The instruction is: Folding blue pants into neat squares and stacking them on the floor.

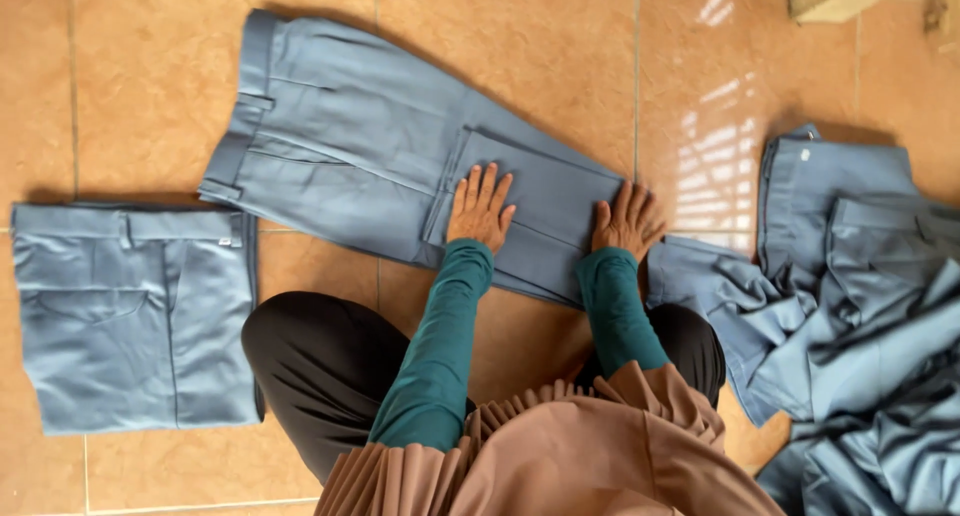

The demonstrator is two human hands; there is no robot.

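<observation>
I'm pressing both hands flat, fingers spread, on the folded leg end of the grey-blue trousers [400, 166] lying on the floor – left hand [480, 211] nearer the waistband, far left; right hand [625, 221] at the fold.

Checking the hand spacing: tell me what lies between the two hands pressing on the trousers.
In the head view, only the folded trouser leg lies between the left hand and right hand.

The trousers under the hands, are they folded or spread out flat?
Partly folded: the trousers have their leg end doubled back, with the left hand and right hand flat on the fold.
</observation>
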